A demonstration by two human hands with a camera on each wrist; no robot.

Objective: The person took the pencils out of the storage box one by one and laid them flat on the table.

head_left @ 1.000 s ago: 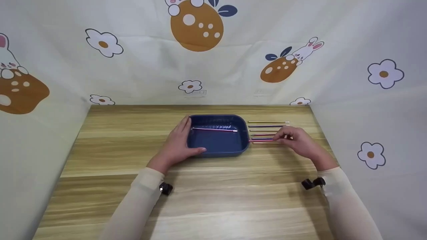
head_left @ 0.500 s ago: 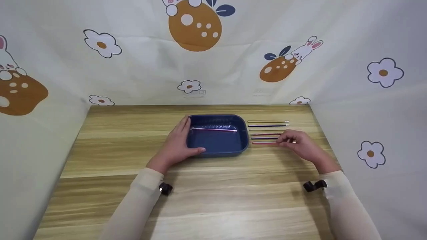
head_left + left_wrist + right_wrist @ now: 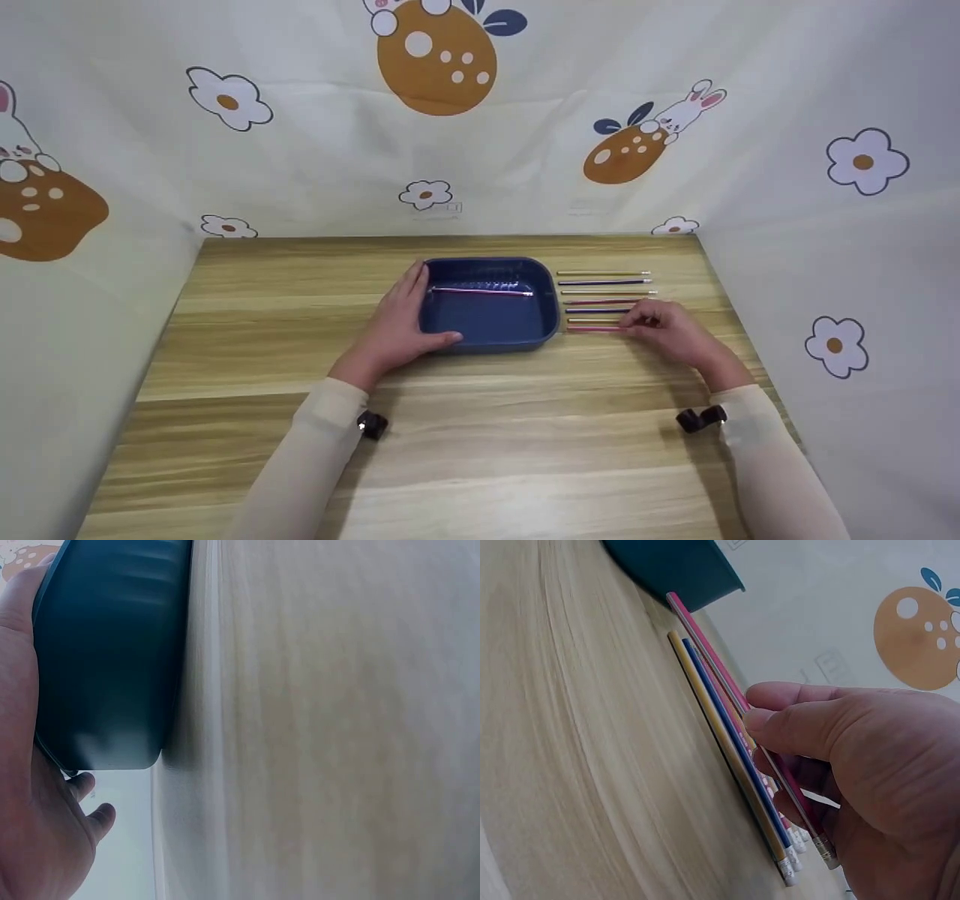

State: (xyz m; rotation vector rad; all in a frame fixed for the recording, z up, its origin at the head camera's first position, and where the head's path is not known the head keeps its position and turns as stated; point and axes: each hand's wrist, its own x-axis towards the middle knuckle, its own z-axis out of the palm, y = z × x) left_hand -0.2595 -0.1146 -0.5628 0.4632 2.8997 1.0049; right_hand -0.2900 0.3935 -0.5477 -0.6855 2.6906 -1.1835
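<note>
My right hand (image 3: 664, 330) pinches a pink pencil (image 3: 592, 328) between thumb and fingertips, near its eraser end. In the right wrist view, this pencil (image 3: 705, 641) appears raised over a row of others, its far end overlapping the container. My left hand (image 3: 394, 322) holds the left end of a dark blue rectangular container (image 3: 487, 349), with the thumb over the front rim and the fingers along the left side to the back corner. Inside the container, one pink pencil (image 3: 480, 292) lies lengthwise.
Right of the container, several pencils lie side by side, among them a gold pencil (image 3: 604, 274) at the back and a dark blue pencil (image 3: 600, 283). All rest on a wood-grain table (image 3: 480, 435). A patterned curtain (image 3: 517, 165) encloses the back and sides.
My right hand has moved the pink pencil toward the front, from over the row to its front side. My left hand and the container have stayed in place.
</note>
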